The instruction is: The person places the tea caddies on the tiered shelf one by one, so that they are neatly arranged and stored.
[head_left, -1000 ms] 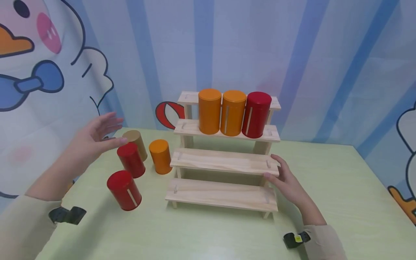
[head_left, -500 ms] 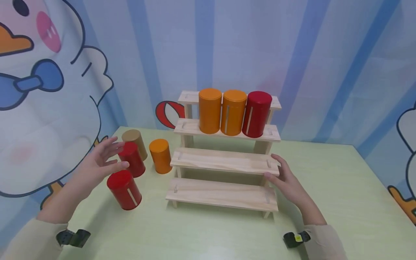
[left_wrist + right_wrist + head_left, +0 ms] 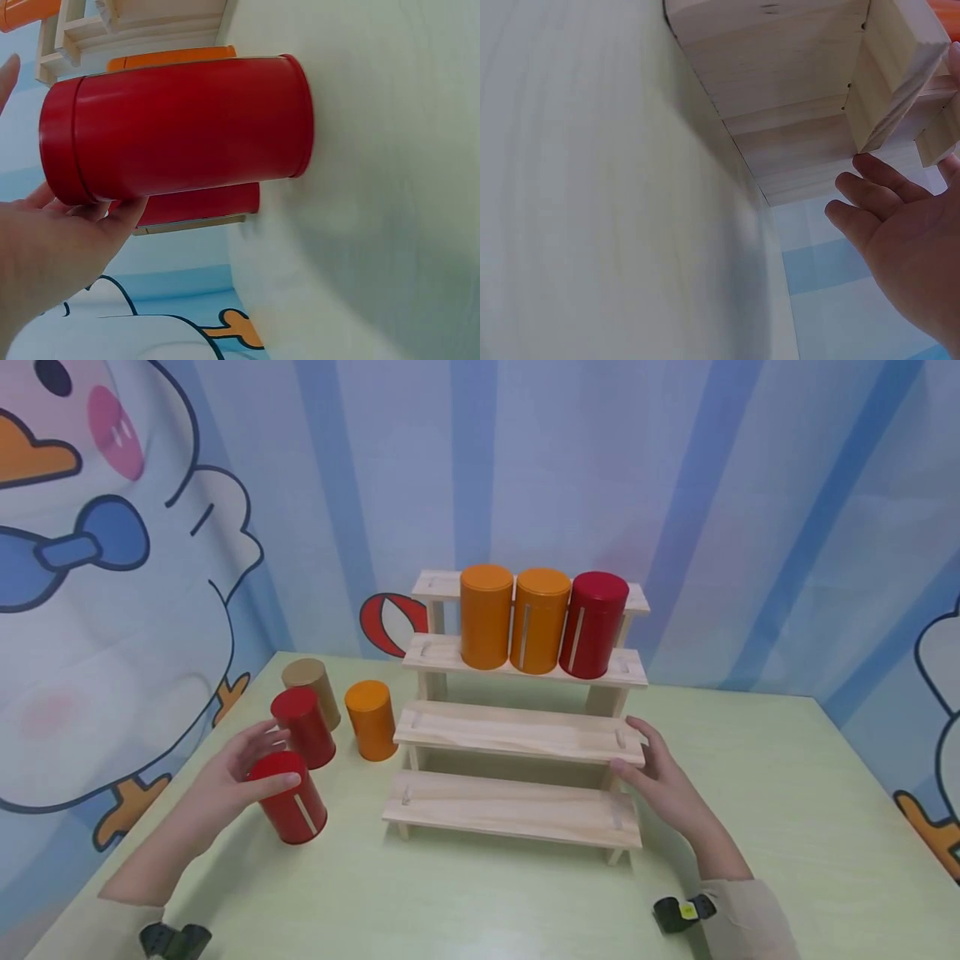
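One red can (image 3: pixel 297 815), frontmost on the surface (image 3: pixel 465 902), is flanked by the left hand (image 3: pixel 225 787), thumb and fingers apart, best closed evenly while the right hand (image 3: pixel 663 783) pinches the shelf (image 3: pixel 517 732).

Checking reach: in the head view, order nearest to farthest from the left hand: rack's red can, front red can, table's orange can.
1. Front red can, at the left hand
2. Orange can, left of rack
3. Rack's red can, rightmost
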`<state>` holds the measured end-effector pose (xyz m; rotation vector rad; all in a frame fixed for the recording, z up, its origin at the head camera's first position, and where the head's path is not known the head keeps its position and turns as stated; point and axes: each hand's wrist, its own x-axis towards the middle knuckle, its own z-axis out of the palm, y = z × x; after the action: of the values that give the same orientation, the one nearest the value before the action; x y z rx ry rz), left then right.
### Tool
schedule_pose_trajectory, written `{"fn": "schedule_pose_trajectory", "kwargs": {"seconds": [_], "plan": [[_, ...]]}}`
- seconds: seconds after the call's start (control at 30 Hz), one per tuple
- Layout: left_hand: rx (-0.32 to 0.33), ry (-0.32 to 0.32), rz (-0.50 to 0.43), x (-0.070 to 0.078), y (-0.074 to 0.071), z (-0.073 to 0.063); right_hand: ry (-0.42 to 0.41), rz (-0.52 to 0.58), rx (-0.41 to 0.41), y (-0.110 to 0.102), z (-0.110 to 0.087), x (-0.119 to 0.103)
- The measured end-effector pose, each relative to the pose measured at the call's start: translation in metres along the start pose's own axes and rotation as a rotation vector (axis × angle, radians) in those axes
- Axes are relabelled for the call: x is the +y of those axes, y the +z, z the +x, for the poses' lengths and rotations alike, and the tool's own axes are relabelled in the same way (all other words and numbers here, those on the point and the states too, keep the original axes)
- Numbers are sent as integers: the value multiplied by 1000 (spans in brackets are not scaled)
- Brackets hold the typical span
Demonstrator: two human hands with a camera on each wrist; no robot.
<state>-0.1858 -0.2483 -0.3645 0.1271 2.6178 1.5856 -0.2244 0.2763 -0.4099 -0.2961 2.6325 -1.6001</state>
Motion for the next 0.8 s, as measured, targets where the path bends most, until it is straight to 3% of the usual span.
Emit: {"fn": "schedule_pose_trajectory", "kwargs": {"seconds": [0.53, 0.8], "plan": [[-26, -160, -25, -15, 6, -1, -30, 22, -8, 1, 0, 2], [-23, -188, -50, -23, 9, -2, -29, 17, -9, 0, 0, 1]]}}
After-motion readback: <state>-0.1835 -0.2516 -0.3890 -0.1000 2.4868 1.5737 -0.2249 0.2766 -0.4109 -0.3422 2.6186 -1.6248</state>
